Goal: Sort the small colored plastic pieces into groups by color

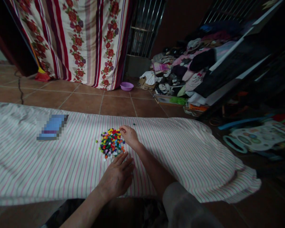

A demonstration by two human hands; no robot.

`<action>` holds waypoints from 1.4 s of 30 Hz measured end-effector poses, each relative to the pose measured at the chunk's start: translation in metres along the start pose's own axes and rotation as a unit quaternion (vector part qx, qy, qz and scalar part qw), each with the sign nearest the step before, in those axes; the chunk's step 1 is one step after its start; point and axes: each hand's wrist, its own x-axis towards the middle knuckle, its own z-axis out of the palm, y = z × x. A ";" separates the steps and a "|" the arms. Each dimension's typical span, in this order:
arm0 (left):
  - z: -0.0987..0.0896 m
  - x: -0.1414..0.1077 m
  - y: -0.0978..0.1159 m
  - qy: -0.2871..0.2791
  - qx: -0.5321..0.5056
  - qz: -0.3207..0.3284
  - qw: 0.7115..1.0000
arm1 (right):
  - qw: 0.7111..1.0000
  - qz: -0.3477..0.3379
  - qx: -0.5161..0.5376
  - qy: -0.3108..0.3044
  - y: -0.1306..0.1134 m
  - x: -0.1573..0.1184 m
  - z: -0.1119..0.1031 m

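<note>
A pile of small colourful cubes (pixel 111 142) lies on the striped cloth (pixel 85 171) in front of me. My left hand (pixel 118 174) rests palm down at the pile's near edge, its fingers spread and the fingertips beside the white and orange cubes. At the far right edge of the pile is my right hand (pixel 130 135), with thumb and index finger pinched together near the yellow and red cubes. Whatever that pinch holds is too small to make out. One dark cube (pixel 134 124) sits apart, just beyond my right hand.
A blurred blue object (pixel 52 126) lies on the cloth at the left. Past the cloth are a tiled floor, a purple basin (pixel 127 86), a floral curtain (pixel 85 41), a red broom (pixel 42 75) and heaped clothes (pixel 180 66). A white plastic item (pixel 254 137) is at the right.
</note>
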 end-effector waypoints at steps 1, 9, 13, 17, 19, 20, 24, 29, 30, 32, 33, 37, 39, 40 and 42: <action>0.000 0.000 0.000 0.002 0.000 0.000 1.000 | 1.000 0.005 0.006 0.011 0.001 -0.001 -0.001; 0.001 -0.001 0.000 0.000 0.006 0.000 1.000 | 0.996 0.011 0.062 0.067 0.020 -0.013 -0.017; 0.001 -0.001 0.000 0.003 0.015 0.000 1.000 | 0.993 0.009 0.087 0.084 0.029 -0.020 -0.021; 0.001 -0.001 0.001 0.001 0.018 0.001 1.000 | 0.990 0.034 0.094 0.103 0.042 -0.023 -0.027; 0.001 -0.001 0.001 0.003 0.020 0.002 1.000 | 0.988 0.054 0.089 0.118 0.049 -0.024 -0.032; 0.001 -0.001 0.001 0.003 0.020 0.002 1.000 | 0.986 0.065 0.083 0.126 0.054 -0.023 -0.036; 0.000 -0.001 0.001 0.000 0.024 0.004 1.000 | 0.982 0.107 0.041 0.153 0.071 -0.022 -0.052; 0.000 -0.001 0.002 -0.004 0.047 0.008 0.999 | 0.973 0.162 0.010 0.165 0.089 -0.019 -0.068; 0.000 -0.001 0.002 -0.009 0.056 0.013 0.998 | 0.970 0.175 0.006 0.167 0.092 -0.018 -0.070; -0.001 -0.001 0.002 -0.019 0.076 0.022 0.997 | 0.965 0.198 -0.003 0.173 0.097 -0.016 -0.074; -0.001 -0.001 0.002 -0.022 0.084 0.025 0.996 | 0.962 0.206 -0.007 0.177 0.100 -0.015 -0.076; -0.002 -0.001 0.002 -0.023 0.101 0.031 0.994 | 0.958 0.213 -0.020 0.192 0.109 -0.010 -0.080; -0.002 -0.001 0.001 -0.025 0.101 0.033 0.994 | 0.957 0.210 -0.028 0.196 0.113 -0.007 -0.080; -0.002 0.000 0.001 -0.026 0.100 0.034 0.994 | 0.957 0.209 -0.031 0.197 0.114 -0.006 -0.081; -0.003 0.000 0.001 -0.027 0.099 0.033 0.994 | 0.957 0.207 -0.036 0.198 0.117 -0.004 -0.080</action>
